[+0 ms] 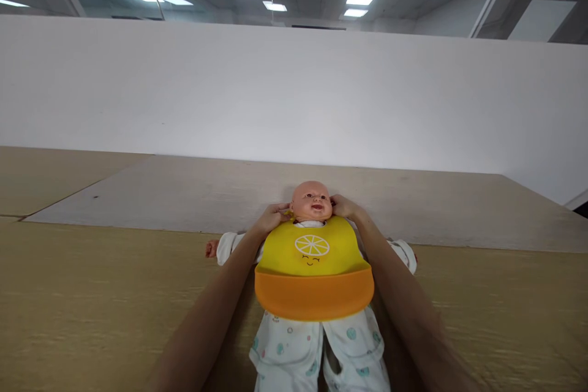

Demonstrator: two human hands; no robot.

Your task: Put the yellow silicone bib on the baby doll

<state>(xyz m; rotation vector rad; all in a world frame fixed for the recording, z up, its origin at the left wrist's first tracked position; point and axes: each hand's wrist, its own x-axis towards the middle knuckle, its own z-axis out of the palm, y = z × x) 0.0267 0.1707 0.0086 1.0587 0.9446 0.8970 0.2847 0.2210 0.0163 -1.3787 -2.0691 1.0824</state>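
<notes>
A baby doll [311,199] lies face up, its arms spread out, in white patterned clothes. Over its chest lies a yellow silicone bib [285,251] with a lemon slice and smiling face printed on it and an orange pocket along the bottom. My left hand [272,218] is at the side of the doll's neck, fingers closed on the bib's neck strap. On the other side, my right hand [344,206] curls in at the neck by the bib's strap. The fingertips of that hand and the strap ends are hidden behind the doll's neck.
The doll lies on a wood-coloured tabletop [114,300], with a paler board [206,190] beyond it under the head. A white partition [294,92] rises behind, topped with glass panels. Ceiling lights show through the glass.
</notes>
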